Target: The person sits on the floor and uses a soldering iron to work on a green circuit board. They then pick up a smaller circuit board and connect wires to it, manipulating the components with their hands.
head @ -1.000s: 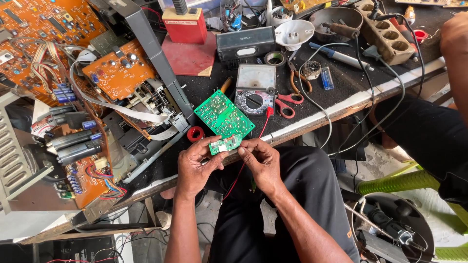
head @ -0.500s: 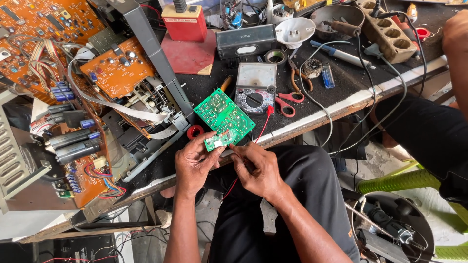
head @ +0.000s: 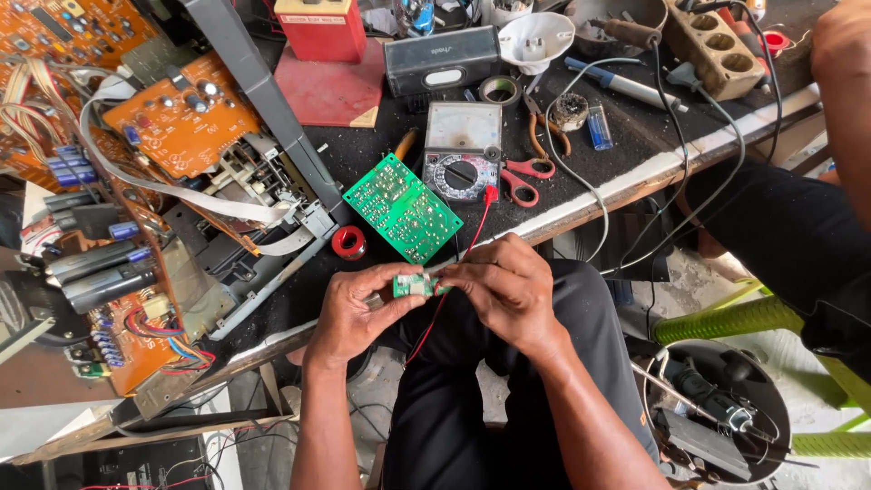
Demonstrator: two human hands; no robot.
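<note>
Both hands have dropped from the bench edge toward the lap since the earlier frames, and the small green board [head: 415, 285] now sits lower, clear of the larger green circuit board [head: 403, 208] lying on the black benchtop [head: 635, 145]. That suggests close handling rather than bench work. Left hand [head: 358, 313] pinches the small board's left end, fingers curled shut on it; right hand [head: 504, 290] closes over its right end. A thin red wire [head: 472, 231] runs from the grey dial meter [head: 462, 141] down between the hands. Red-handled scissors [head: 522, 177] lie nearby, glossy plastic against matte cloth.
</note>
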